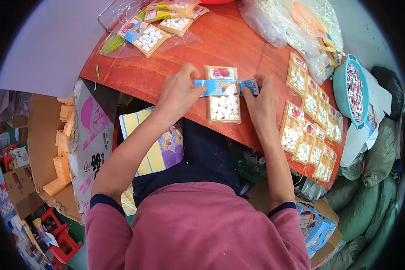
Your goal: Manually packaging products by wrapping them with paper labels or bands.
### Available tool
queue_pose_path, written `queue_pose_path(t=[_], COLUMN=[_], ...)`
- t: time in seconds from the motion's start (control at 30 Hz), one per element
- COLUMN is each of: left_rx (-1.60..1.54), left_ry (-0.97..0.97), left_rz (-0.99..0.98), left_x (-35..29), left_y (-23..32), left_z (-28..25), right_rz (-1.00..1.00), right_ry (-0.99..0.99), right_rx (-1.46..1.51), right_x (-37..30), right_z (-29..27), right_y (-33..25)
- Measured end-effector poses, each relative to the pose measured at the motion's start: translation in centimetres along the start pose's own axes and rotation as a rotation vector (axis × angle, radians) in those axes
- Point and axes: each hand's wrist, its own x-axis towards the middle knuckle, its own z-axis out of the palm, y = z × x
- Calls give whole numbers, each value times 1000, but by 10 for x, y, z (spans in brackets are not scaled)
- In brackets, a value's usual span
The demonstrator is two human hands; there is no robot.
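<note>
Near the table's front edge lies a tan plastic tray (224,109) of small white sweets, with a strawberry-printed card at its far end. A blue printed paper band (220,86) runs across the tray's upper part, its ends sticking out on both sides. My left hand (180,93) pinches the left end between thumb and fingers. At the right end, my right hand (262,100) has its thumb and fingers closed on the band. The underside of the tray is hidden.
Several filled trays (297,74) stand in rows on the right of the red table (166,76). Banded trays (149,39) lie at the far left. A turquoise basin (339,90) holds small wrapped packets. At left stands a cardboard box (40,148) with empty tan trays.
</note>
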Motion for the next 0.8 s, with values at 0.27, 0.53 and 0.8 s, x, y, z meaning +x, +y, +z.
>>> queue_pose_path(t=[0.27, 0.53, 0.8], left_rx=[-372, -826, -624], left_ry=[166, 223, 73], left_rz=[-297, -318, -311], left_x=[-87, -91, -100], left_y=[-41, -64, -45], left_z=[-46, -20, -10], right_rz=[-84, -110, -48], right_ry=[-190, -219, -273], right_rx=[175, 78, 174], right_x=[-34, -31, -27], right_z=[36, 43, 40], right_y=[-54, -62, -62])
